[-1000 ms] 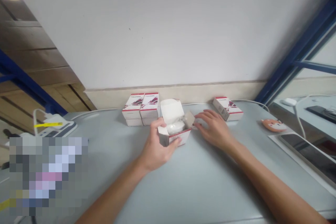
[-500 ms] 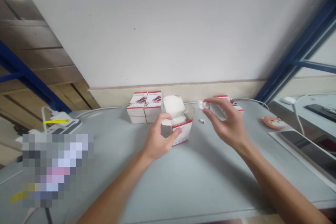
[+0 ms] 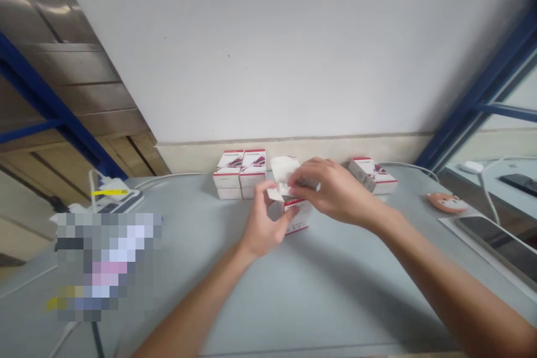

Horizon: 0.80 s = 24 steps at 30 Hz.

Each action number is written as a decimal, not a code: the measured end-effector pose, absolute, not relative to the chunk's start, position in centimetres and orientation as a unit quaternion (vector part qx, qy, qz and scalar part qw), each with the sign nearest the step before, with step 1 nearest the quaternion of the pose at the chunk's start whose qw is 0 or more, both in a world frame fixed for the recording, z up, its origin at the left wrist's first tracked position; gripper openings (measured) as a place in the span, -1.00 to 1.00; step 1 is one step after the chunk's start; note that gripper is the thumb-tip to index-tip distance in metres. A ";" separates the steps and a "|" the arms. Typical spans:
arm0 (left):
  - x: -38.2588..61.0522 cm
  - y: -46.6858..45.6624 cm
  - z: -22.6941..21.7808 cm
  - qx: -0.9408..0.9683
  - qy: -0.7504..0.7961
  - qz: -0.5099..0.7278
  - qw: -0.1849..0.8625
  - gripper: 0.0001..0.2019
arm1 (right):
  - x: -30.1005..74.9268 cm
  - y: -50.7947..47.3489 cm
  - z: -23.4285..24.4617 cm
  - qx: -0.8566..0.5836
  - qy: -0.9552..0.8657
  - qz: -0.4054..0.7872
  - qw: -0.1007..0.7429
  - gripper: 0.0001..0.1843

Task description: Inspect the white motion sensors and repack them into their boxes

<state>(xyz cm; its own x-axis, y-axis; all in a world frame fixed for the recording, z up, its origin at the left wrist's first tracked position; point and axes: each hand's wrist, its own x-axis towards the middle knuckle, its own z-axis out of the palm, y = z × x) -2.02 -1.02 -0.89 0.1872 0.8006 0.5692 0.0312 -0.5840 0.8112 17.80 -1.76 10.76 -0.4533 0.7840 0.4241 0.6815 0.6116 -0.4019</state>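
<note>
And there was the grey desk [image 3: 260, 307], spreading wide on both sides of the open box [image 3: 298, 222], which sat nearer the wall [image 3: 293, 45] than the front edge! The left hand [image 3: 265, 227] gripped it, thumb across the front; the right hand [image 3: 333, 187] arched over the opening, digits bent, any hold too blurred to tell. Stacked boxes [image 3: 240, 174] stood left, another carton [image 3: 374, 175] right.

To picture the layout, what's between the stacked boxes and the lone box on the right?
The head view shows an open box, left hand holding it, right hand at its opening.
</note>
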 end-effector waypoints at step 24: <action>-3.4 -1.2 2.8 0.774 0.358 0.486 0.190 -0.77 | 26.1 0.9 2.6 -0.599 -0.739 0.063 0.302 -0.70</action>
<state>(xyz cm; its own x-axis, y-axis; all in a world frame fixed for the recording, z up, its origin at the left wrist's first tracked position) -3.36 -1.25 2.79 0.2714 0.7393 0.6162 0.3703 -0.6712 0.6421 26.09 0.90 2.60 -0.1005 0.9235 0.3703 0.8474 0.2745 -0.4545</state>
